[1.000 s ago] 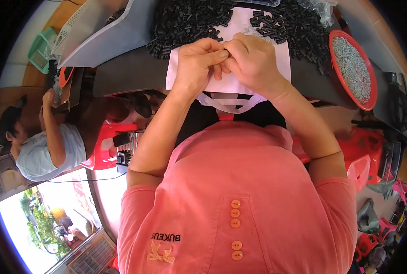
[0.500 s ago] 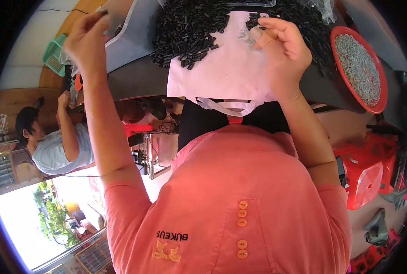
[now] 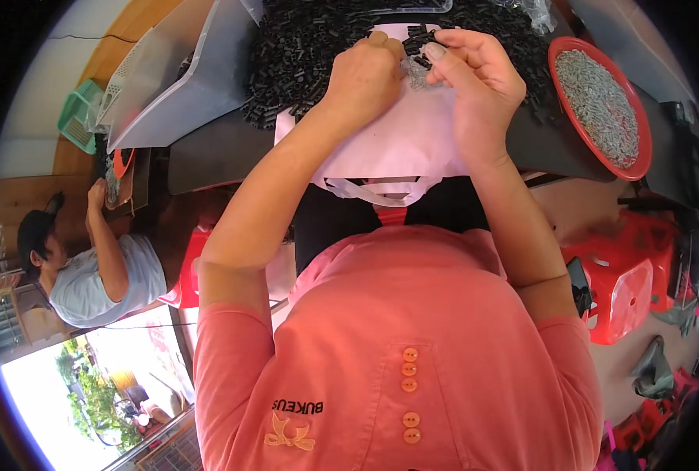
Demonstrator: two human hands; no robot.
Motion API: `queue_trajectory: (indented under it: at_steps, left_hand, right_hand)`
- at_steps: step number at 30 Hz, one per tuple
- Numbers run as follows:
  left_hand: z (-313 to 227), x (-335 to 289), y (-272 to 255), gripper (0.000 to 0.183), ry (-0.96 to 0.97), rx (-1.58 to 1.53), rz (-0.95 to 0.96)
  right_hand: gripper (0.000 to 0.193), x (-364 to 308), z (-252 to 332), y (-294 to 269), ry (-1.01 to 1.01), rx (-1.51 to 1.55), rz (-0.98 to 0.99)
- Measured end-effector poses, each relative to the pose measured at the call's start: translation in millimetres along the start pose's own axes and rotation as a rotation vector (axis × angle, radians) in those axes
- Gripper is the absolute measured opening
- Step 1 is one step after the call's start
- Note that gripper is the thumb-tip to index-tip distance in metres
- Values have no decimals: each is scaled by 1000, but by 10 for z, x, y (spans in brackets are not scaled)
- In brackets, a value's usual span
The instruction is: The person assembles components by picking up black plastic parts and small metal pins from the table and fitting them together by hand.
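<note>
Left hand (image 3: 369,74) curls over the pale bag's (image 3: 396,145) far end, right hand (image 3: 481,77) loosely bent beside it; can't tell what either's pinching. Loose black tubes (image 3: 417,32) lie between, axes mixed, right fingertips closest.

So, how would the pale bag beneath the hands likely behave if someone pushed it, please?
The pale bag would probably bend or wrinkle rather than stay stiff, since its looped handles hang loosely. It looks thin and flat, so it may be light. A push might also shift the small black pieces lying on its far end.
</note>
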State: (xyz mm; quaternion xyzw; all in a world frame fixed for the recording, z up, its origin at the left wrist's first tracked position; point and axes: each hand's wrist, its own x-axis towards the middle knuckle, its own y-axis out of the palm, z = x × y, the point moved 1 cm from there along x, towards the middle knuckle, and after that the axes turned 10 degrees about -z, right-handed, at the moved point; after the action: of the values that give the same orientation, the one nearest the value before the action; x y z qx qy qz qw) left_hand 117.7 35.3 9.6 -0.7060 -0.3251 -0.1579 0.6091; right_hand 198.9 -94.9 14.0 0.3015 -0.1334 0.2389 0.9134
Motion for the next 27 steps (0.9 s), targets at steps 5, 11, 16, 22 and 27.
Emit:
queue_trajectory:
  at_steps: [5, 11, 16, 22, 27]
  left_hand:
    - [73, -22, -28, 16, -119, -34, 47]
    - [135, -45, -37, 15, -150, 19, 47]
    - [114, -60, -41, 13, -137, -16, 20]
    - [76, -83, -131, 9, -175, -191, -117]
    - [43, -94, -203, 8, -359, -464, -132]
  right_hand:
    - [15, 22, -27, -16, -7, -19, 6]
    - [15, 22, -52, 2, 11, -54, 16]
    - [14, 24, -60, -2, 9, -106, 10]
    - [11, 45, -122, -9, -21, -166, 21]
    - [7, 42, -165, -12, -45, -227, 53]
